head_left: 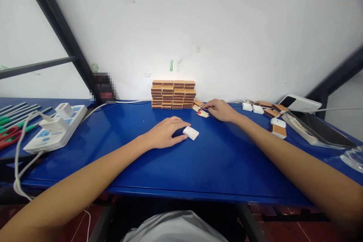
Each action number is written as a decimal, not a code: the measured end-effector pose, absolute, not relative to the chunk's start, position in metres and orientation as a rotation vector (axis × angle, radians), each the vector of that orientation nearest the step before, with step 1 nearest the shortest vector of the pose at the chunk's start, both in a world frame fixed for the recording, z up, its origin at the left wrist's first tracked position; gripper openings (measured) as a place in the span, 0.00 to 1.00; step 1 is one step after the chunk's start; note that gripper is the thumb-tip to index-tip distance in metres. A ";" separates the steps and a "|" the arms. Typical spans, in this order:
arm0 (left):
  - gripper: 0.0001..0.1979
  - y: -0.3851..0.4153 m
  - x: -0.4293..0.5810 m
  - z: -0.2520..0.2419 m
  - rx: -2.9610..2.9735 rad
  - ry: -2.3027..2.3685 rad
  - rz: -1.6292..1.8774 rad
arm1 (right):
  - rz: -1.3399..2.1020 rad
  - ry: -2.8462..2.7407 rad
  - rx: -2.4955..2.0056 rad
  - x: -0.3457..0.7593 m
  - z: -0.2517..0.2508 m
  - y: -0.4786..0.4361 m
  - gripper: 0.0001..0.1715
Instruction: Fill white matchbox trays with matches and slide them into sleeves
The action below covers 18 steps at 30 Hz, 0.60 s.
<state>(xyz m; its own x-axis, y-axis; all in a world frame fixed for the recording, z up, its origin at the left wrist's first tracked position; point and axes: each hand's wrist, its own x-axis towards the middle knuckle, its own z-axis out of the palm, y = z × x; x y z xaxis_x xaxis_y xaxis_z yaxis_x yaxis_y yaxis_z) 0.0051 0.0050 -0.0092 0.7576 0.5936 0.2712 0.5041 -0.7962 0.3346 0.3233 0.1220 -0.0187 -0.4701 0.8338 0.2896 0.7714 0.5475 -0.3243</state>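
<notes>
My left hand (167, 132) rests low over the blue table, its thumb and forefinger closed at the left edge of a small white matchbox tray (191, 133). I cannot see what is inside the tray. Farther back, my right hand (219, 109) has its fingers curled, with the forefinger reaching down to a loose pile of matches (202, 113) with red heads. Whatever its fingertips pinch there is hidden. Behind the pile lies a brown matchbox piece (198, 103). Just left of it stands a stacked block of matchboxes (173, 94) against the wall.
Matchbox sleeves (271, 113) and white trays (258, 109) lie at the right, by a white device (300, 103) and a dark pouch (320, 130). A power strip (58, 130) with cables and red-handled scissors (11, 134) sit at the left. The table's front edge (181, 193) is near my body.
</notes>
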 end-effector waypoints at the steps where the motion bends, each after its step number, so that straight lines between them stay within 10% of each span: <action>1: 0.23 0.005 0.006 -0.010 2.713 0.855 0.542 | 0.163 -2.322 -1.362 0.321 -0.018 0.122 0.22; 18: 0.16 0.005 0.007 -0.010 2.734 0.794 0.564 | 0.137 -2.322 -1.552 0.291 -0.016 0.155 0.20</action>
